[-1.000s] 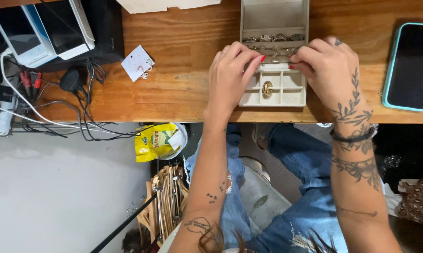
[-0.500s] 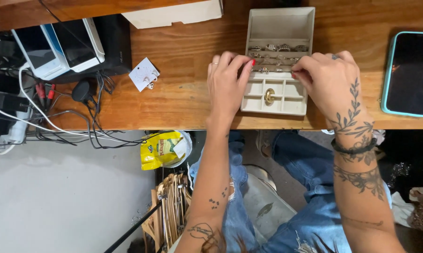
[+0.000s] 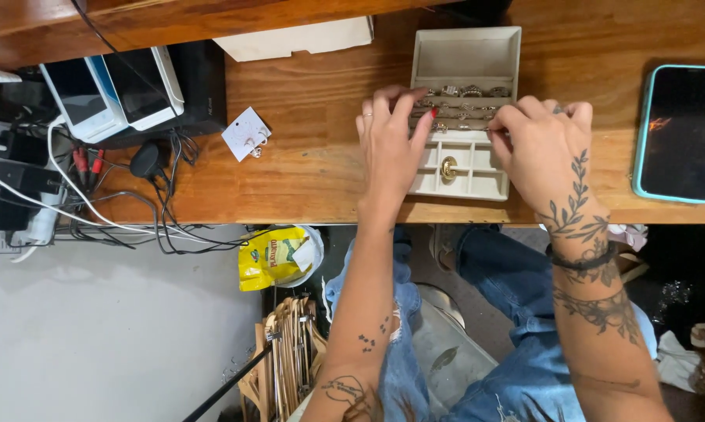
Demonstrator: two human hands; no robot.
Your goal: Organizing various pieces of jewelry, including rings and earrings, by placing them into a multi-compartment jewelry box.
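Observation:
A small beige jewellery box [image 3: 465,55] stands open on the wooden desk [image 3: 313,168], lid tipped back. Its upper rows hold several rings [image 3: 469,91]; one gold ring [image 3: 448,168] sits in a lower compartment. My left hand [image 3: 390,144] rests on the box's left edge, fingertips reaching into the ring rows. My right hand [image 3: 541,144] covers the box's right side, fingers curled over the ring rows. Whether either hand pinches a ring is hidden by the fingers.
A phone in a teal case [image 3: 680,133] lies at the right. A white earring card [image 3: 245,134], two white devices [image 3: 114,90], a tangle of cables [image 3: 133,219] and a beige box [image 3: 298,39] are left. Below the desk: a yellow bag [image 3: 270,258], wooden hangers [image 3: 286,352].
Both hands have shifted slightly up the box, from the lower compartments toward the ring rows. The view has also drifted, so the desk sits lower in frame.

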